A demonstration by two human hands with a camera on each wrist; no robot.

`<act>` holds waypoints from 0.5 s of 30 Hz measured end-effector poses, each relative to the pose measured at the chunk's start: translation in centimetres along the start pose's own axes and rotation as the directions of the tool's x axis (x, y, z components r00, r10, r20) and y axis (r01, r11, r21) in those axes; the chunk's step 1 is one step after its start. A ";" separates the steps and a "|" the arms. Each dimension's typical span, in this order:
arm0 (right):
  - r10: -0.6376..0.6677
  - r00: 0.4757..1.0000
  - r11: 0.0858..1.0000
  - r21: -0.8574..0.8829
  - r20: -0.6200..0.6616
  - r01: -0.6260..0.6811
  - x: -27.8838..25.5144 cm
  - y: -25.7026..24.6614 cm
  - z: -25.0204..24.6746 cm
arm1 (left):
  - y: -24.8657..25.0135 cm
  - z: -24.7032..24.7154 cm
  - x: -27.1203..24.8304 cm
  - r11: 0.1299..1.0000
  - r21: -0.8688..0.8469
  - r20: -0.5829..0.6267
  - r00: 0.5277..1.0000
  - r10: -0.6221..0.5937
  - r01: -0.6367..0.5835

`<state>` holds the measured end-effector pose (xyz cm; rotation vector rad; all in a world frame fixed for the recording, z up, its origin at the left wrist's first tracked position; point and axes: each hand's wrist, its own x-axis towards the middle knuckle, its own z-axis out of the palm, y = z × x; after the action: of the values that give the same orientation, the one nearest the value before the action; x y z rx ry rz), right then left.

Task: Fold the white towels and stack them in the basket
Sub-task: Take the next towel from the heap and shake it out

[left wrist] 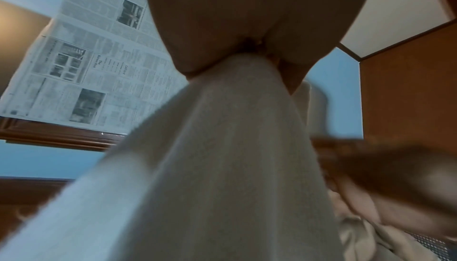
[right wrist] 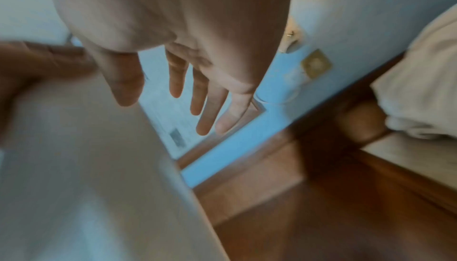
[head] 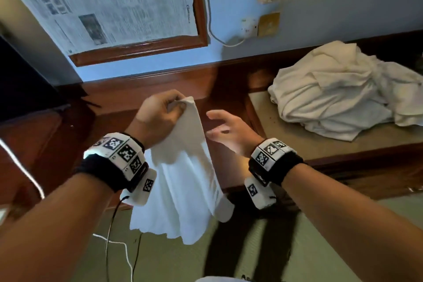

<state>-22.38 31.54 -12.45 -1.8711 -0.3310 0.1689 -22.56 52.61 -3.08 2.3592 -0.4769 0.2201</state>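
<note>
- White towel (head: 183,176): hangs mid-air at centre, pinched by one corner in left hand (head: 158,117).
- Right hand (head: 229,133): empty, fingers spread, at 3 o'clock of towel.
- Step: spreading towel for folding; next, catch a second corner.
- Unfolded towel heap (head: 338,94): on desk (head: 320,144), 2 o'clock.
- Basket: not visible.

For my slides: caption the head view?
Left hand pinches a hanging white towel; open right hand reaches toward it.

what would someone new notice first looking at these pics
First, the limp white cotton towel hanging mid-frame, pinched at its top corner by the left hand, while the right hand hovers open just beside it. Next, the crumpled heap of white towels on the ledge at right, and the newspaper sheet in a brown wooden frame on the blue wall.
</note>
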 end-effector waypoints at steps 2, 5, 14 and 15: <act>-0.167 0.986 0.977 0.140 0.026 0.162 1.9 -4.2 0.2 | 0.5 0.2 -0.4 1.000 -0.011 -0.001 1.000 0.014 -0.014; -0.265 0.963 0.961 0.094 0.056 0.259 3.8 -7.2 0.3 | 0.6 -0.8 -0.8 0.999 -0.031 -0.063 0.998 0.013 -0.015; -0.513 0.858 0.812 -0.318 0.010 0.489 6.6 -16.4 1.7 | -0.4 -5.3 -1.7 0.921 -0.388 -0.358 0.926 -0.124 -0.026; -0.522 0.853 0.800 -0.340 0.010 0.494 7.0 -17.5 1.7 | -0.5 -5.6 -1.7 0.899 -0.436 -0.371 0.917 -0.147 -0.032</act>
<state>-18.69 40.36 3.92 -2.0377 -0.8351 -0.3580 -24.04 57.21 0.31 1.8223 -0.2240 0.4989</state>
